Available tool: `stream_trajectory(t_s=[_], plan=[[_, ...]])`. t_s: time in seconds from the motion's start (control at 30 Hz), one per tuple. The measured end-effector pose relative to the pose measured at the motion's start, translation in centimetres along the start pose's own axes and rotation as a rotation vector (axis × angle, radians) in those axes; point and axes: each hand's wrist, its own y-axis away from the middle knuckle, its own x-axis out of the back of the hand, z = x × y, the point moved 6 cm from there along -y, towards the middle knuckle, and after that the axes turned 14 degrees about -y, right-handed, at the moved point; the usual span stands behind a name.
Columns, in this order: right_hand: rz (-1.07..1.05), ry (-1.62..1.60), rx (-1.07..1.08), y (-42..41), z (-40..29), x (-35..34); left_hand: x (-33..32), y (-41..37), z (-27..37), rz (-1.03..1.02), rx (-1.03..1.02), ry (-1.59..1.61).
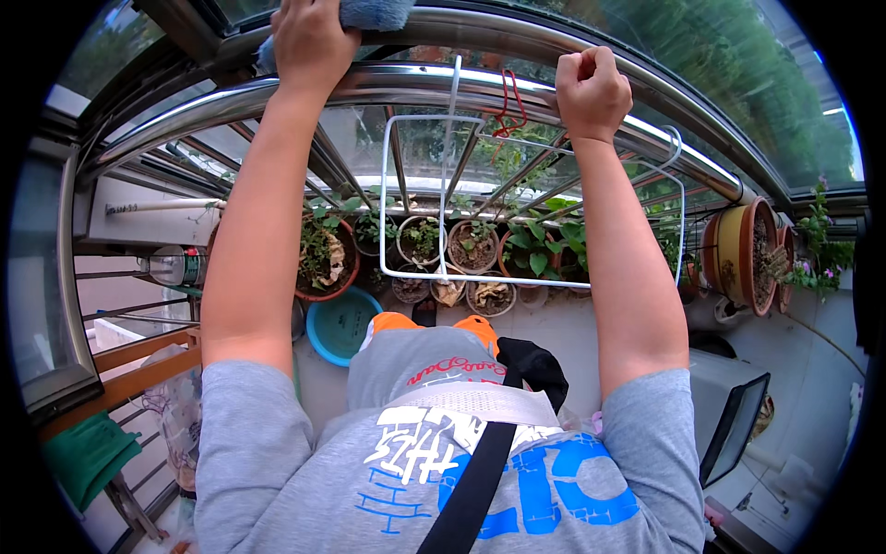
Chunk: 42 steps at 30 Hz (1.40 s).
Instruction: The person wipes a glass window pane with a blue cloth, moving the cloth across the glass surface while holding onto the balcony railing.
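My left hand [315, 52] is raised to the top of the view with a fluffy blue cloth [377, 12] in its grip. The cloth lies against the metal window frame, and part of it is hidden by the hand. My right hand [593, 93] is curled into a fist at the polished steel rail [415, 77]; nothing shows inside it. Between my arms a white wire rack [484, 278] hangs at the rail. A red cord [511, 104] is looped around the rail and the rack near my right hand.
Several potted plants [473, 247] line the floor below the bars. A blue basin [340, 325] stands beside them. At the right, a large terracotta pot [751, 253] hangs near the rail. To the left are a window sash [52, 277], a plastic bottle [169, 265] and a green cloth [93, 457].
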Motion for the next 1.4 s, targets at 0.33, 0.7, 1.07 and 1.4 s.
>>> stream_trajectory(t_s=[0.33,0.7,1.07,1.4], plan=[[-0.001,0.003,0.003,0.0,0.2,0.0,0.3,-1.7,6.0,0.158,0.003,0.127],[0.004,-0.009,-0.011,0.1,0.3,0.1,4.0,-3.8,4.1,0.373,0.021,0.021],[-0.018,0.021,-0.033,0.1,0.2,-0.1,-0.3,-0.9,1.1,0.05,-0.015,0.138],[-0.007,0.003,-0.017,0.0,-0.2,-0.1,-0.5,0.2,-0.9,0.246,0.118,-0.155]])
